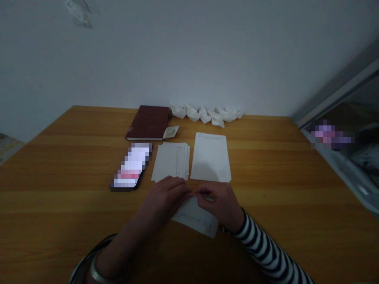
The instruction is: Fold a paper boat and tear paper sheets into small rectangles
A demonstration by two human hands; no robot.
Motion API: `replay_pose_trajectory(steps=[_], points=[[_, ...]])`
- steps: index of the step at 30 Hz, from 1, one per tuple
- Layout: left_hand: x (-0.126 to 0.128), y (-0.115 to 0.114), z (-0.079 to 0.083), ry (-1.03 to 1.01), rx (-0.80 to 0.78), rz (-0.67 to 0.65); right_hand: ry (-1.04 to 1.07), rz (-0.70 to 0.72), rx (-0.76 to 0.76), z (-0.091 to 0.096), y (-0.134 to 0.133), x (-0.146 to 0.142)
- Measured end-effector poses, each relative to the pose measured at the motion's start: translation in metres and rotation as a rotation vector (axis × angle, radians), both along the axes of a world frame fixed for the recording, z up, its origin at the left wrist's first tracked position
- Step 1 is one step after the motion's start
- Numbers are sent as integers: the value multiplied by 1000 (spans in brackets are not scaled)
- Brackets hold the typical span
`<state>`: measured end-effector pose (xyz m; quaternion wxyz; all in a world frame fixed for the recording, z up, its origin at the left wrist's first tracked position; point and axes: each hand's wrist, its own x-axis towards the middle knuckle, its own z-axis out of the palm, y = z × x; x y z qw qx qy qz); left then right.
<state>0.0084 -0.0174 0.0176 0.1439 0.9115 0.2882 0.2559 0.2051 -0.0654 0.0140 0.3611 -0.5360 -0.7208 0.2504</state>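
The wooden surface [281, 165] stretches widest before me, with a maroon notebook [149, 123] lying toward its far edge. Next come the lined paper pile [211, 157], the written-on stack [169, 161] left of it, and a bright-screened phone [132, 165] farther left. In front of both papers is the loose sheet [197, 219], its far edge pinched by the left grip [166, 195] and the right grip [219, 201], which almost meet. Smallest are the folded paper boats [192, 113], in a row right of the notebook
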Motion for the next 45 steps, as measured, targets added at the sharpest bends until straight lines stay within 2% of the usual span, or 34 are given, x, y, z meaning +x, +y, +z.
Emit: replay_pose_trajectory(steps=[6, 11, 14, 17, 19, 21, 23, 25, 26, 28, 32, 36, 45], points=[[-1, -1, 2, -37, 170, 96, 93, -116, -41, 3, 0, 6], [-3, 1, 5, -30, 217, 131, 126, -200, -70, 7, 2, 10], [-10, 8, 8, -37, 259, 199, 73, -243, -37, 4, 7, 22], [-24, 20, 12, -102, 331, 333, 30, -328, -4, -1, 15, 42], [-32, 26, 16, -162, 378, 430, -8, -419, 45, -1, 20, 54], [-36, 27, 18, -167, 402, 458, -35, -461, 143, 2, 21, 56], [-32, 23, 18, -110, 420, 399, -57, -367, 280, 6, 17, 47], [-23, 13, 17, -52, 428, 293, -83, -164, 397, 9, 10, 30], [-18, 8, 15, -35, 423, 237, -106, -76, 437, 9, 6, 21], [-9, -1, 12, -27, 395, 137, -111, 10, 475, 9, -2, 6], [-4, -11, 8, -33, 349, 46, -36, -25, 440, 7, -10, -5], [-4, -12, 9, -61, 395, -2, -7, -63, 398, 10, -10, -2], [-4, -12, 6, -83, 474, -30, -31, -101, 424, 9, -9, 0]])
